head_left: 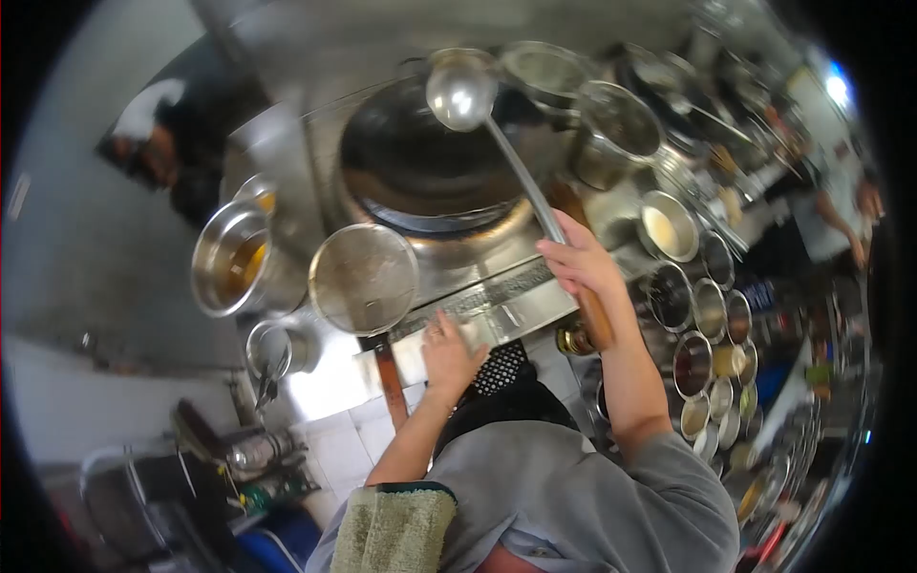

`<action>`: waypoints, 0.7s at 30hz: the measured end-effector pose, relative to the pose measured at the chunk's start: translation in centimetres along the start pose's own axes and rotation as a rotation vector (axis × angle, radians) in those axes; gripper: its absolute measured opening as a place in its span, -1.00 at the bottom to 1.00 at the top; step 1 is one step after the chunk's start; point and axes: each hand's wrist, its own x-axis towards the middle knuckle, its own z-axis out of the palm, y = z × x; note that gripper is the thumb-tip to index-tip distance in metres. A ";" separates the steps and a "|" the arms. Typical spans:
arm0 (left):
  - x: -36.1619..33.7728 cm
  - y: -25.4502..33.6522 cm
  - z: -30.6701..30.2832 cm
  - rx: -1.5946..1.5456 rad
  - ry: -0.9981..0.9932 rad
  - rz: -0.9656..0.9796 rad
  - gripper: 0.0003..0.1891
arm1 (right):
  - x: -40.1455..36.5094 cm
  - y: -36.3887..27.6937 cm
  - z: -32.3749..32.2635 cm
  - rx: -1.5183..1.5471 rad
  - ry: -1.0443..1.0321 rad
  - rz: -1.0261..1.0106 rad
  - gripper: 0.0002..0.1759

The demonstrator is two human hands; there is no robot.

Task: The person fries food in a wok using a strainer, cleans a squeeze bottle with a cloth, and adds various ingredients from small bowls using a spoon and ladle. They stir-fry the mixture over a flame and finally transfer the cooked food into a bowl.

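My right hand (pixel 581 256) is wrapped round the handle of a long steel ladle (pixel 521 172), whose wooden end runs down along my forearm. The ladle's round bowl hangs above the black wok (pixel 411 153) on the stove. Down at the stove's front edge, my left hand (pixel 449 358) lies with its fingers apart, holding nothing. Just left of that hand is a round mesh strainer (pixel 364 279) with a wooden handle. A green towel (pixel 396 530) drapes over my left arm.
A steel pot (pixel 229 258) with yellowish liquid stands at left. To the right are a deep steel pot (pixel 619 134), a bowl with pale contents (pixel 669 226) and several seasoning containers (pixel 693 363). Other people (pixel 831 210) stand at far right; another person (pixel 162 134) appears upper left.
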 end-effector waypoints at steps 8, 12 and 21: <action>-3.0 4.3 -3.0 -0.312 -0.149 0.537 -0.48 | -13.0 2.3 -0.1 0.562 0.165 -0.217 -0.41; -6.8 8.0 1.6 -0.213 -0.562 0.951 -0.69 | -28.3 5.6 2.5 0.891 -0.026 -0.350 -0.41; -36.3 23.5 9.1 -0.163 -1.513 1.391 -0.70 | -60.8 13.5 18.2 0.808 0.563 -0.662 -0.32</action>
